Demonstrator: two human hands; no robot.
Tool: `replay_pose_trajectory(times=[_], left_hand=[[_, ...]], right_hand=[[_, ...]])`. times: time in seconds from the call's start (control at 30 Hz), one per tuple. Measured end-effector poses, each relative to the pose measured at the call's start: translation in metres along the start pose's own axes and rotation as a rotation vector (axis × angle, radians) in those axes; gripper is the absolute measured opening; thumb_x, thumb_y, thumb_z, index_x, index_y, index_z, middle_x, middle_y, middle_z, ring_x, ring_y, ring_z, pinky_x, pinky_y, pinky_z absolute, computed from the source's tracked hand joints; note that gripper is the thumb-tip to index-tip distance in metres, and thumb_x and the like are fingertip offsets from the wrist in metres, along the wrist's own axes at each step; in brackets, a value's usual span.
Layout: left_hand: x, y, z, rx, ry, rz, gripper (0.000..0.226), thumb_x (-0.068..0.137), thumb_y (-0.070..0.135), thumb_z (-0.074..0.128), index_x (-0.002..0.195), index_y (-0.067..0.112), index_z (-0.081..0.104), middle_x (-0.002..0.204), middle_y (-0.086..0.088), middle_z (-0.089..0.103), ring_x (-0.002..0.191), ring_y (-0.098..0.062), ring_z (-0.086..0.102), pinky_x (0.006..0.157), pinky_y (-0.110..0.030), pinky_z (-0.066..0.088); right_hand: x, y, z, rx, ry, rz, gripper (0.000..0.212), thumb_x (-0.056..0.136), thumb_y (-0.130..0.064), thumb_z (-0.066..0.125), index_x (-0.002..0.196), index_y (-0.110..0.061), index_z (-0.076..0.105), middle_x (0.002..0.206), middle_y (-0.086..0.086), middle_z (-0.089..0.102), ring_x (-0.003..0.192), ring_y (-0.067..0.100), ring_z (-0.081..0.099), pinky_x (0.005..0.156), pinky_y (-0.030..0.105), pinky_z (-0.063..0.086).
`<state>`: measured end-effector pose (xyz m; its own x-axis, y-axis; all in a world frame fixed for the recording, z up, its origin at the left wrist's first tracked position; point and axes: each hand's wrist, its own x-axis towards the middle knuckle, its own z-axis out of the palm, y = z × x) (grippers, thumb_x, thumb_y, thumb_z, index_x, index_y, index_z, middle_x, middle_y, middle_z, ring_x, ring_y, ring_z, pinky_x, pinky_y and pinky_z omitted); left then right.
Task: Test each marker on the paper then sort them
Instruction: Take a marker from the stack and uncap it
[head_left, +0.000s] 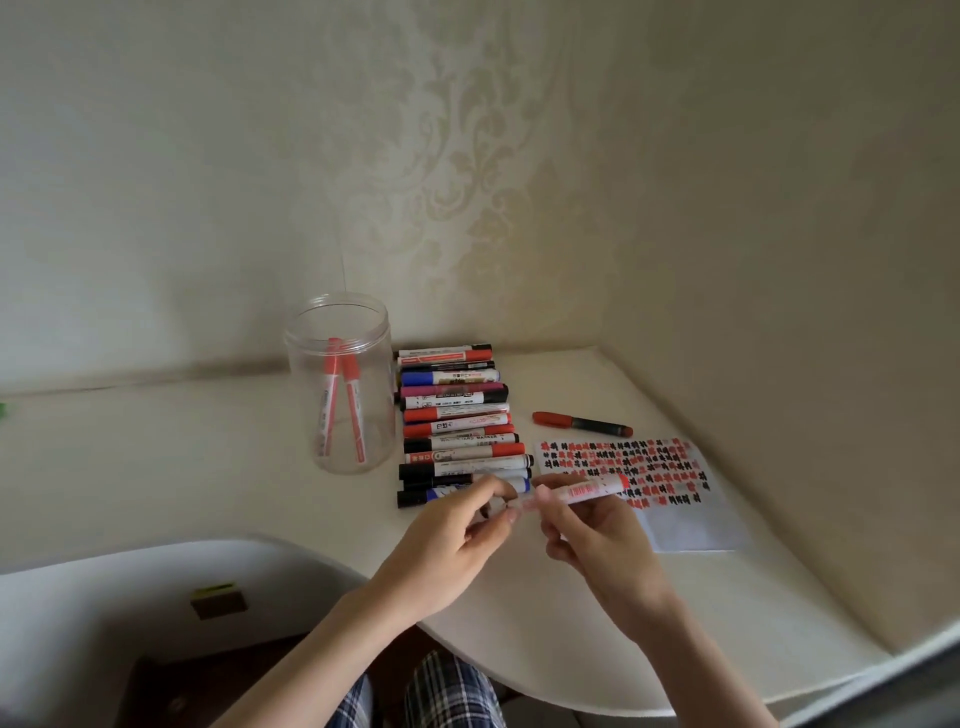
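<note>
At the far left of the desk stands a clear plastic jar, open at the top, with two red-capped markers leaning inside it. Bare surface lies left of the jar and in front of it, down to the curved near edge.

Just right of the jar, a row of markers lies side by side, running from the wall toward the person, with red, black, blue and one purple among them. The nearest ones sit just behind the left hand.

The left hand has its fingers curled, and its fingertips pinch the left end of a red marker; whether that end is a cap is too blurred to tell. The right hand grips the same marker along its barrel, holding it nearly level above the desk with the red end pointing right, over the near left part of the paper.

The paper lies flat right of the hands, its upper part filled with rows of red and black test marks. Beyond it, a dark marker with a red cap lies alone. The desk ends at the wall on the right.
</note>
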<state>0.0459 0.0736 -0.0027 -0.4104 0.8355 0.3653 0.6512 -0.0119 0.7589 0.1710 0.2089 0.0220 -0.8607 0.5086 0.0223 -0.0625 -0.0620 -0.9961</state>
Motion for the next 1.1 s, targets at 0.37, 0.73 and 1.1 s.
replay_pose_trajectory(times=[0.37, 0.73, 1.1], left_hand=[[0.011, -0.011, 0.026, 0.299, -0.057, 0.082, 0.035, 0.091, 0.048, 0.053, 0.114, 0.025, 0.063, 0.107, 0.016, 0.059, 0.095, -0.001, 0.059, 0.082, -0.023, 0.053], [0.019, -0.015, 0.030, 0.458, -0.161, 0.195, 0.041, 0.095, 0.058, 0.040, 0.116, 0.036, 0.068, 0.130, 0.014, 0.060, 0.114, -0.007, 0.056, 0.096, -0.028, 0.048], [0.013, -0.030, 0.025, 0.450, -0.154, 0.182, 0.040, 0.097, 0.058, 0.039, 0.124, 0.040, 0.063, 0.138, 0.021, 0.052, 0.124, -0.002, 0.048, 0.103, -0.026, 0.043]], right_hand=[[0.007, -0.001, -0.073, -0.160, 0.379, 0.081, 0.011, 0.090, -0.021, 0.068, 0.086, -0.010, 0.068, 0.072, 0.005, 0.071, 0.061, 0.016, 0.060, 0.046, 0.023, 0.040], [0.019, 0.010, -0.064, -0.334, 0.344, 0.009, 0.022, 0.092, -0.020, 0.067, 0.072, -0.010, 0.066, 0.060, 0.006, 0.065, 0.052, 0.017, 0.057, 0.050, 0.033, 0.047], [0.016, 0.027, -0.055, -0.655, 0.364, -0.050, 0.006, 0.082, -0.029, 0.076, 0.079, -0.030, 0.071, 0.077, -0.016, 0.072, 0.074, -0.004, 0.067, 0.067, 0.018, 0.055]])
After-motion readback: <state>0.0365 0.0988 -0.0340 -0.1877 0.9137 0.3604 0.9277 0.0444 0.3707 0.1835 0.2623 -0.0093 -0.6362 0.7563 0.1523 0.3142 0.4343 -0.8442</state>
